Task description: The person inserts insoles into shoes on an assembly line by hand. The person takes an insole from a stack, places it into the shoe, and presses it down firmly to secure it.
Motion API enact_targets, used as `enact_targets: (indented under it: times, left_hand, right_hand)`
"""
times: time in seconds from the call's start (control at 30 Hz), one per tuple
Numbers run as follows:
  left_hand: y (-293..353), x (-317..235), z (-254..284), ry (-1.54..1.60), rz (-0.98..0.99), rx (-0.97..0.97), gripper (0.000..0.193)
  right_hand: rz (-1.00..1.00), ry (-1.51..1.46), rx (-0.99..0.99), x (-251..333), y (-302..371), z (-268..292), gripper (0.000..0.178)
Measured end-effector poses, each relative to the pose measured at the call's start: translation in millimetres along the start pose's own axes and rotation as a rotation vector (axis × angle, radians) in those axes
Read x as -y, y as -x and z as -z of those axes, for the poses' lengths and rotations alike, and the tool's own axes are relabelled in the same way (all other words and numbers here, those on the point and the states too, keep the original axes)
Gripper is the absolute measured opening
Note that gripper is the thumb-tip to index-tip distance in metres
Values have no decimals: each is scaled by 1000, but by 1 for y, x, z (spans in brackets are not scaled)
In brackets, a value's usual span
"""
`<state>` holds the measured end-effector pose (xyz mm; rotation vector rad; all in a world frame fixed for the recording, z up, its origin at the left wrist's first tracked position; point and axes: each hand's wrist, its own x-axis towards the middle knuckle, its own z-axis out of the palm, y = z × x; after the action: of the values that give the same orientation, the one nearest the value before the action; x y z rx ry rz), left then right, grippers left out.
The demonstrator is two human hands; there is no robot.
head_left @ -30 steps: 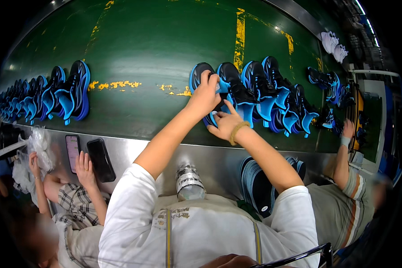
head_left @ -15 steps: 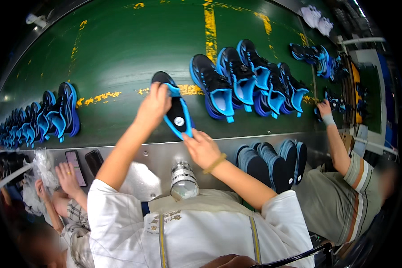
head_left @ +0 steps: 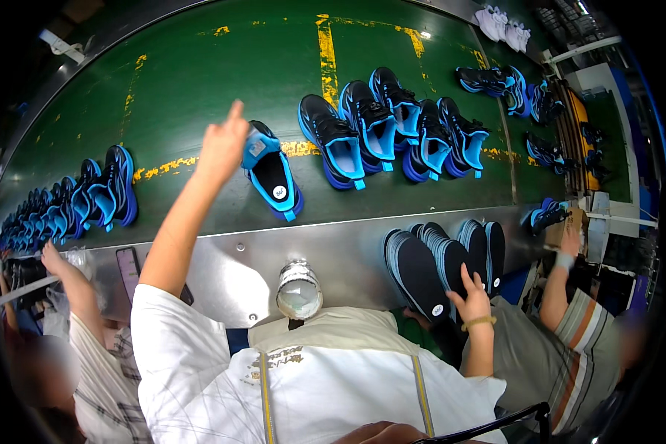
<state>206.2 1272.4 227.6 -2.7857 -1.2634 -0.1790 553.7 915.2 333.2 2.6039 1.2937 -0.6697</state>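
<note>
Just left of centre: shoe (head_left: 295, 195) with dark insole (head_left: 271, 172) inside; left hand (head_left: 224, 146) alongside, cannot tell grip. Lower right: right hand (head_left: 474, 303) at insole stack (head_left: 448, 259), fingers splayed, unclenched.

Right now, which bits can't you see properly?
All in the head view:
- Left hand: blurred, so its separate fingers are unclear.
- Insole stack: partly covered by the right hand; I can't tell whether they touch.
- Left row of shoes: overlapping, and too small at the far end to count.
- White shoes: too small for details.
</note>
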Motion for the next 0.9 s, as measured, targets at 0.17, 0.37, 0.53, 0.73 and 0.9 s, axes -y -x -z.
enact_targets:
  times: [0.17,0.37,0.53,0.73,0.9]
  left_hand:
    - [-28,7,54,1126,417,-497,11]
    - [-42,-103,5,1226,375,-368,37]
    - [-61,-136,-30,851,286,-74,57]
    - [-75,-108,-61,1224,600,3,36]
    - [-67,-104,-51,1414,583,155,36]
  right_hand:
    - [-27,-127,-140,-38,21,-21,52]
    - [233,-365,-487,-5,-35,45,16]
    - [442,-690,214,117,-112,73,13]
    - [456,-280,424,216,-188,22,25]
    - [620,215,64,249,-204,-46,18]
